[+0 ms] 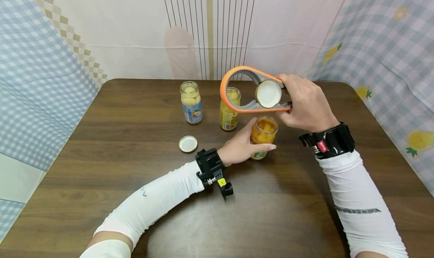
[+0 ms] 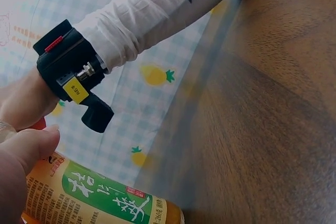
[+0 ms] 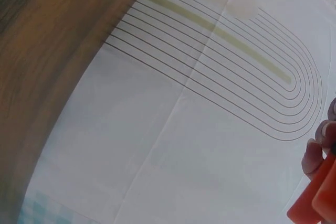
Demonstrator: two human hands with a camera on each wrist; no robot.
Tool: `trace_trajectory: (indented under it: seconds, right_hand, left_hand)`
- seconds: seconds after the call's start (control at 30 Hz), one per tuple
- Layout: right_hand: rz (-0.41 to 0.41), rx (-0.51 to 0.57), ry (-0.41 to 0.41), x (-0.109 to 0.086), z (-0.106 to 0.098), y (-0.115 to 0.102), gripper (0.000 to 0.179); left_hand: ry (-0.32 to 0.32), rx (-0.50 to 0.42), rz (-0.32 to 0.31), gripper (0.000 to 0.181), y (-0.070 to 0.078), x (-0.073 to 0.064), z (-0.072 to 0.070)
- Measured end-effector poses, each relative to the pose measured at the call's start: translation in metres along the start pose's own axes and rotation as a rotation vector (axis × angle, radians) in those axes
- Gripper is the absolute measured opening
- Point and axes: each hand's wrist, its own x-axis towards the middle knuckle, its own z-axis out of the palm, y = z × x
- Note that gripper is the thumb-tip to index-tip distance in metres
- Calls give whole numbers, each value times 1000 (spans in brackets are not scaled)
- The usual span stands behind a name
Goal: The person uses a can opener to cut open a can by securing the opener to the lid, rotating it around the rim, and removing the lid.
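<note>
My left hand [image 1: 239, 145] grips a glass jar of orange fruit pieces [image 1: 265, 132], its top uncovered. The jar's green label [image 2: 107, 190] shows in the left wrist view, with my thumb [image 2: 37, 145] against its upper part. Just above and to the right, my right hand [image 1: 306, 101] holds an orange and grey jar opener [image 1: 244, 70] by its handle end. A round lid [image 1: 269, 93] sits between the opener's arms close to my fingers, white inner side showing. In the right wrist view the orange handles [image 3: 315, 198] appear at the lower right edge.
A jar with a blue label [image 1: 191, 105] stands at the back. Right of it stands a yellow-labelled jar [image 1: 228, 116], partly behind the opener. Another lid [image 1: 188, 144] lies white side up on the brown wooden table [image 1: 101, 167]. Patterned cloth [image 1: 129, 24] hangs behind.
</note>
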Motion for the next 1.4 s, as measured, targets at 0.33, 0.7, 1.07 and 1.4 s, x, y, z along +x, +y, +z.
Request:
trace_trajectory:
  seconds: [0.33,0.7,1.07,1.4]
  right_hand:
    - [-11,-24,-34,-1,-2,0,66]
    - [-45,-70,-5,-1,-5,1,59]
    - [-49,-59,9,1,-7,-1,49]
    - [-40,-44,47,1,-11,-1,49]
  left_hand:
    - [1,-22,31,72,-1,2,0]
    - [15,-49,143,63,-1,7,1]
    - [-25,-134,153,59,-1,10,1]
    - [-3,-52,125,62,1,15,-1]
